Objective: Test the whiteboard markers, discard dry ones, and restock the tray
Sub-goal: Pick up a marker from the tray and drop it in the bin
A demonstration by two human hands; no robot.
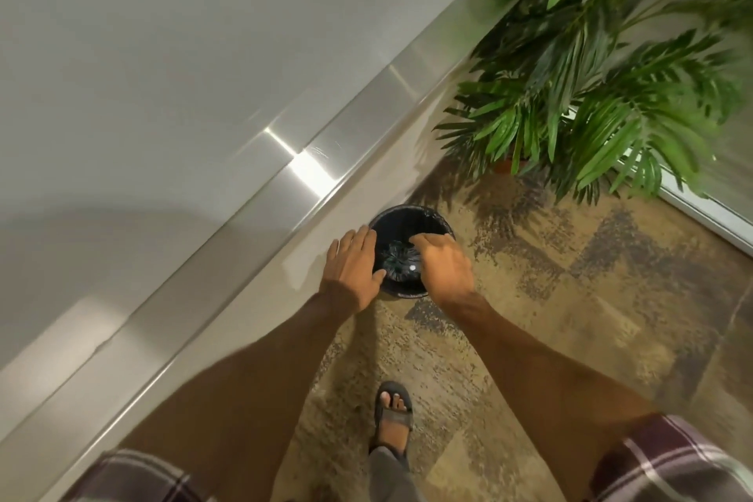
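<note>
A small round black waste bin [401, 216] with a dark liner stands on the carpet against the wall. Something small and pale lies at its bottom [411, 268]; what it is cannot be made out. My left hand [354, 269] hovers over the bin's left rim with fingers straight and spread, holding nothing. My right hand [442, 267] hangs over the bin's right side, fingers pointing down and loosely bent, with nothing visible in them. No marker shows in either hand.
A wide metal ledge [260, 196] runs diagonally along the whiteboard on the left. A leafy potted plant [591, 102] stands at the upper right. My sandalled foot [393, 416] is on the patterned carpet [570, 298] below the bin.
</note>
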